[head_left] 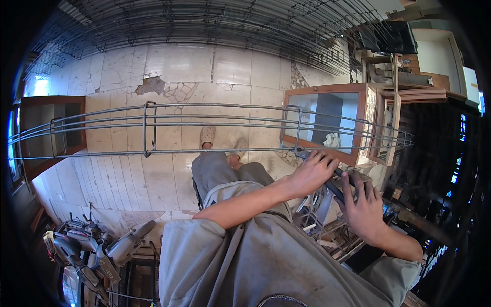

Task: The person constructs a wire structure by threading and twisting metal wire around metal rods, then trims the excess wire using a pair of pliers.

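Observation:
A long, narrow cage of steel reinforcing bars (215,150) runs across in front of me, with bent wire stirrups (147,128) around its bars. My left hand (313,173) is closed around dark pincers (300,152), close to their head. The jaws meet the nearest bar beside a stirrup (298,125) on the right. Fingers of my right hand (364,207) bend over the dark handle end of the same tool, lower and farther right. The handles are partly hidden by both hands, and whether the jaws grip a wire is too small to tell.
The cage lies across a wooden glass-paned cabinet (326,94) on the right and another glass-paned frame (76,110) on the left. Many stacked steel cages (204,25) line the far side. A motorcycle (97,250) stands lower left, and metal scraps (319,220) lie below my right arm.

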Motion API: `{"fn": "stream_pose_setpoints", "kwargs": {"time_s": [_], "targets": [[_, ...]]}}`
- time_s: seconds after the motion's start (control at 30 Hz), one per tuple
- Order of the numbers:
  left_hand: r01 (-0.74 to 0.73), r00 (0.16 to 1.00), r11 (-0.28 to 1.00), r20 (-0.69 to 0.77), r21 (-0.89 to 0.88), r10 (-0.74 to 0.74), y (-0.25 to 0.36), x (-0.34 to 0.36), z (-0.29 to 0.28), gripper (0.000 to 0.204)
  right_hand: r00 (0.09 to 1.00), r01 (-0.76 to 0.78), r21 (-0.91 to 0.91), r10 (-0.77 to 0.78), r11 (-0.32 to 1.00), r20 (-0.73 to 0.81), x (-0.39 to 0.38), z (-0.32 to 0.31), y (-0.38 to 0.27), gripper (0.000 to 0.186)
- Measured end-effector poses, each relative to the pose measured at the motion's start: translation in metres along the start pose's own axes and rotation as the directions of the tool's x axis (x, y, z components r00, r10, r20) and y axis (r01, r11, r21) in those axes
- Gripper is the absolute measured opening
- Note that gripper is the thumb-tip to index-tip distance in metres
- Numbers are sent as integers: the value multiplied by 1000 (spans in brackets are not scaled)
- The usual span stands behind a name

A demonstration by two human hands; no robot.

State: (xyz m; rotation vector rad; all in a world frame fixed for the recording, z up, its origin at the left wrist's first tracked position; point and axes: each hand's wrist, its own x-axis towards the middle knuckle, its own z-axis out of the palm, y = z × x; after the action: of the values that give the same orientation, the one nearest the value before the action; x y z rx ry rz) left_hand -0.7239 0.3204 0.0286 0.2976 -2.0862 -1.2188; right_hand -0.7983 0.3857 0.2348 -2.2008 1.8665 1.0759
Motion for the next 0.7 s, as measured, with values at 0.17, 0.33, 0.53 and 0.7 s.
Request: {"fn": "stream_pose_setpoints", "kwargs": {"time_s": [0.17, 0.33, 0.53, 0.7], "targets": [[-43, 999, 999, -23, 11, 43, 8, -1, -25, 44, 936, -333, 690, 133, 643, 327, 19, -6, 28, 37], [201, 960, 968, -166, -153, -226, 6, -60, -47, 43, 955, -292, 732, 144, 616, 260, 13, 13, 42, 30], [596, 542, 23, 381, -802, -749, -16, -86, -29, 33, 994, -51, 311, 19, 949, 106, 12, 16, 34, 34], [312, 538, -336, 457, -889, -708, -2, -55, -6, 34, 993, -40, 290, 5, 956, 121, 12, 26, 28, 38]]}}
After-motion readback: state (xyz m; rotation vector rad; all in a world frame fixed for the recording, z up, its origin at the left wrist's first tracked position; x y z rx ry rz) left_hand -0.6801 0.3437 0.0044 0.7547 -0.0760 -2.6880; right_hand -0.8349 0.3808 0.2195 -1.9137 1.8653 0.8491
